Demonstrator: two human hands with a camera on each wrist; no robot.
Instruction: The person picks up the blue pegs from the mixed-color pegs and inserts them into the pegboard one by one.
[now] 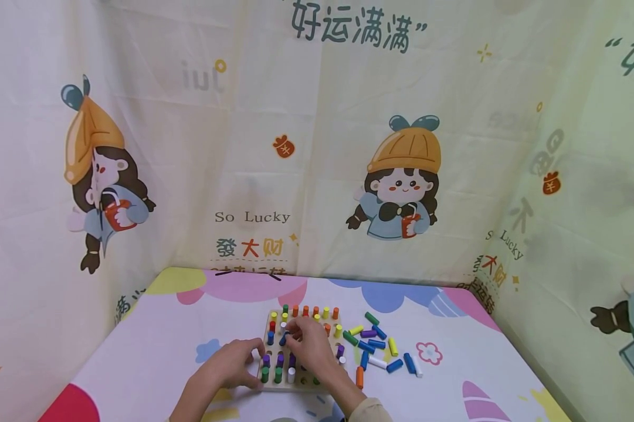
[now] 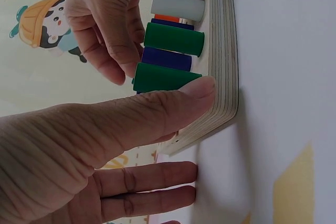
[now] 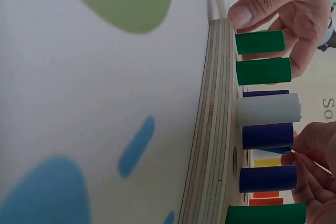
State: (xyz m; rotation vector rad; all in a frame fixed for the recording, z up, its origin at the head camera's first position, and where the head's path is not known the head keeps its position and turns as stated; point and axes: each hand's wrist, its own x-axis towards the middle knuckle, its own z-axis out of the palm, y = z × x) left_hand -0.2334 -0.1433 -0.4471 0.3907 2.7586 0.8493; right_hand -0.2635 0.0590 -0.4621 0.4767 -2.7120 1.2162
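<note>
A wooden pegboard (image 1: 282, 387) with rows of coloured pegs lies on the table. My left hand (image 1: 231, 364) holds its left side near the front corner; in the left wrist view the thumb (image 2: 199, 87) presses on the corner beside a green peg (image 2: 165, 78). Over the board's middle, my right hand (image 1: 312, 346) pinches a blue peg (image 1: 283, 339) between thumb and fingertips, close over the holes. Green, white and purple pegs stand in the near rows. Yellow, orange and red pegs fill much of the far rows. My right hand hides part of the board.
Right of the board, several loose pegs lie scattered, among them a yellow peg (image 1: 393, 346), an orange peg (image 1: 359, 377) and a green peg (image 1: 372, 318). A patterned cloth (image 1: 153, 363) covers the table. Printed curtains (image 1: 317, 176) hang behind and on both sides.
</note>
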